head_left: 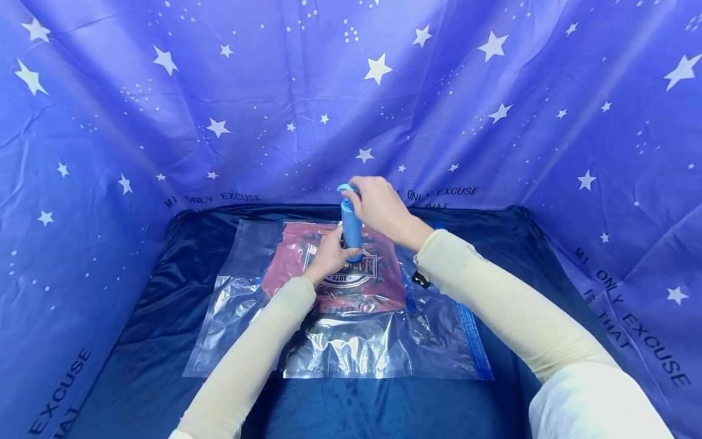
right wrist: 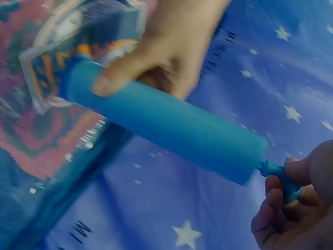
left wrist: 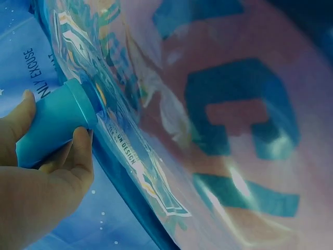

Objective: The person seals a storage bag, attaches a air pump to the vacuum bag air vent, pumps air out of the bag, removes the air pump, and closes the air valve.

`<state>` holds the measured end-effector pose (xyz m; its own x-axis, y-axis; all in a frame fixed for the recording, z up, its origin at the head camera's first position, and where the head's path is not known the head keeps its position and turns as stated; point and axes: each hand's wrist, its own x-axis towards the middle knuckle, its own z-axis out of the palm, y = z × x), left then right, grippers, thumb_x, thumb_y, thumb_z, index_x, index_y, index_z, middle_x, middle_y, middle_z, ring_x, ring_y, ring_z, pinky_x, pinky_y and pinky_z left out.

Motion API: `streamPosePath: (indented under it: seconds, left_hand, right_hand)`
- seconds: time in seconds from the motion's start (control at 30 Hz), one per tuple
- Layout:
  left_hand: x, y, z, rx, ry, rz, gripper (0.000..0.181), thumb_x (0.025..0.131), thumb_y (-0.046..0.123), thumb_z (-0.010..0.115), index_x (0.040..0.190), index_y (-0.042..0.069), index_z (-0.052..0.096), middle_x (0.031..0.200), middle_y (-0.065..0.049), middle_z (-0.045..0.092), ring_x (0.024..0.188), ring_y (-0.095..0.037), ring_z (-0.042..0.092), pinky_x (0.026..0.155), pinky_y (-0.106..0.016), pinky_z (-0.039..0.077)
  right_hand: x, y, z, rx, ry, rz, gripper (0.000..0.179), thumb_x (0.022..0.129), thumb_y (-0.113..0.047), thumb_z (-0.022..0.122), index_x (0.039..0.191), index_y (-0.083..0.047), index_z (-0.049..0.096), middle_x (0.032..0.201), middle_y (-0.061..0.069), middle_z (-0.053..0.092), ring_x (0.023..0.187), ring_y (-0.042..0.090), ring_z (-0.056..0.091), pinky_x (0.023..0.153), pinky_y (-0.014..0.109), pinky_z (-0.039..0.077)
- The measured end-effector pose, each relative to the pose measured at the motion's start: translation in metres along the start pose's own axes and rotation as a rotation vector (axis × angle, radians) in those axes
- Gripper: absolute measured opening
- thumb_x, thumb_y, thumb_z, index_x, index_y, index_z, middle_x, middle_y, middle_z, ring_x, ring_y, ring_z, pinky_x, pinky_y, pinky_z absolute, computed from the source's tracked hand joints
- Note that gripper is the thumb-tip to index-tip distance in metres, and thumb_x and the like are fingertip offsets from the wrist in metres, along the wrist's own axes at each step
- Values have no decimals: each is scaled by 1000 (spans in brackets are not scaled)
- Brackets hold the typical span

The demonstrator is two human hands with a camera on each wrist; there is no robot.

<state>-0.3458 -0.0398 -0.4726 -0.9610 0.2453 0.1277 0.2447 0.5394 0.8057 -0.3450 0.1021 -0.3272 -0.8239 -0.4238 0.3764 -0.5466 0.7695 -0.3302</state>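
A blue hand pump [head_left: 351, 225] stands upright on a clear vacuum storage bag [head_left: 351, 350]. Inside the bag lies a folded reddish-pink garment [head_left: 285, 268] with printed lettering. My left hand [head_left: 330, 255] grips the lower barrel of the pump, thumb and fingers round it, near the bag's surface. My right hand [head_left: 381, 204] holds the handle [right wrist: 286, 182] at the pump's top, fingers curled about it. In the right wrist view the handle sits close to the barrel, with a short bit of rod showing. The pump's base hides where it meets the bag.
The bag lies on a dark blue cloth [head_left: 439, 402]. Its blue zip edge [head_left: 473, 341] runs down the right side. A small black-and-yellow item [head_left: 420, 280] is partly hidden beside my right forearm. Star-printed blue curtains [head_left: 296, 73] surround the back and sides.
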Motion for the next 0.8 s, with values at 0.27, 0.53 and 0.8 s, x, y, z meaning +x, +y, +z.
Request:
streamPosePath:
  seconds: [0.27,0.53,0.8]
  left_hand:
    - [-1,1,0,-30,-15,-14,55,92,12,84,139,1,58,123,-22,71,97,-34,74,84,-40,61]
    - [-3,1,0,-22,-7,-4,53,90,9,85,136,-1,61,126,-23,70,114,-39,69,101,-47,54]
    - [-3,-1,-2,-4,-26,7,54,91,11,84,138,0,60,127,-22,70,114,-38,69,102,-47,53]
  right_hand:
    - [6,-18,-33,72,2,-13,22,108,-20,63,105,0,72,75,7,61,58,17,48,54,31,42]
    - [27,-54,-100,100,232,-119,23,108,-19,64,114,-1,76,79,6,65,58,18,48,64,28,39]
    - [20,-47,-85,130,340,-153,26,110,-18,59,115,3,73,84,10,62,68,20,49,68,31,41]
